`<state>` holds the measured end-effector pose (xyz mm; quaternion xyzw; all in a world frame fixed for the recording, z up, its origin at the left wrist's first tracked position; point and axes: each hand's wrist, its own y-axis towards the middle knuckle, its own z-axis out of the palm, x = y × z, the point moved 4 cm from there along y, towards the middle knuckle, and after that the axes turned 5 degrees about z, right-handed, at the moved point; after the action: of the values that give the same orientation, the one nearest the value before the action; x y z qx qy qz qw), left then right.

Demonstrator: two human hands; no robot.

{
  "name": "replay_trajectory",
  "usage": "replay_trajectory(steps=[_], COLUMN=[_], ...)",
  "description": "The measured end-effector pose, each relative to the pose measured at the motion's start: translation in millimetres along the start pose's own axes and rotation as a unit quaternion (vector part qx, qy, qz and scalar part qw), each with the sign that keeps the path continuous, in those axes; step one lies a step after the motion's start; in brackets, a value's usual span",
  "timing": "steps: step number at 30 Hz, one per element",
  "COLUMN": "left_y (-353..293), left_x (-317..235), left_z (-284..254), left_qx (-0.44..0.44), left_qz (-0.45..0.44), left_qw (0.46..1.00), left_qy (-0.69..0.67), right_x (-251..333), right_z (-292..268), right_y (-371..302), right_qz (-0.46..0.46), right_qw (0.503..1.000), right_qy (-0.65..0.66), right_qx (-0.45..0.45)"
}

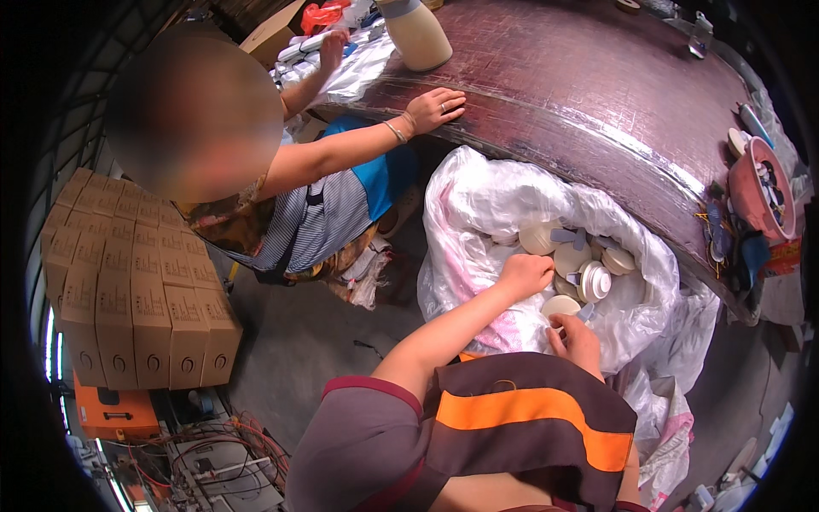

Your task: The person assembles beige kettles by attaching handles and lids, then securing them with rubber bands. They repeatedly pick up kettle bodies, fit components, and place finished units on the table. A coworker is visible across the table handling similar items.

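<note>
A large translucent white plastic sack (461,192) stands before me, its mouth spread wide. Inside lie several cream round lids (539,238), some with grey tabs, and a white stepped round piece (595,281). My left hand (526,276) reaches over the lids with its fingers drawn together; whatever they hold is hidden. Lower down, my right hand (576,343) hovers at the sack's near side with thumb and finger apart, close to a cream lid (560,306). Nothing shows between those fingers. Brown and orange cloth (529,418) covers my lap.
A dark red table (546,68) curves behind the sack, bearing a beige container (416,36) and a pink basin (762,188). At left, a co-worker's hand (435,109) rests on its edge. Stacked cardboard boxes (136,290) and cables (247,444) occupy the floor.
</note>
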<state>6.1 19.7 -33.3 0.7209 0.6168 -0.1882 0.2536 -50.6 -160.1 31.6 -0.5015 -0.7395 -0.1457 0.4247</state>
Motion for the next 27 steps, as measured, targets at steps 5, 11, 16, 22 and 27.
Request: replay_trajectory(steps=[5, 11, 16, 22, 27], left_y=[0, 8, 75, 161, 173], left_x=[-1, -2, 4, 72, 63], left_z=[-1, -15, -154, -363, -407], left_qx=[-0.013, -0.005, -0.075, -0.285, -0.256], left_qz=[0.007, -0.048, -0.111, -0.097, -0.242], left_qw=[1.000, 0.994, 0.987, 0.949, 0.905], left_qy=[0.001, -0.094, -0.092, 0.098, 0.239], right_x=[1, -2, -3, -1, -5], right_z=[-1, 0, -4, -4, -2], right_y=[0, -2, -1, 0, -3], right_qz=[0.002, -0.006, -0.007, -0.003, -0.006], right_qw=[1.000, 1.000, 1.000, 0.999, 0.999], right_qy=[-0.001, -0.005, 0.015, 0.027, 0.042], right_qx=[-0.001, 0.003, 0.010, 0.024, 0.015])
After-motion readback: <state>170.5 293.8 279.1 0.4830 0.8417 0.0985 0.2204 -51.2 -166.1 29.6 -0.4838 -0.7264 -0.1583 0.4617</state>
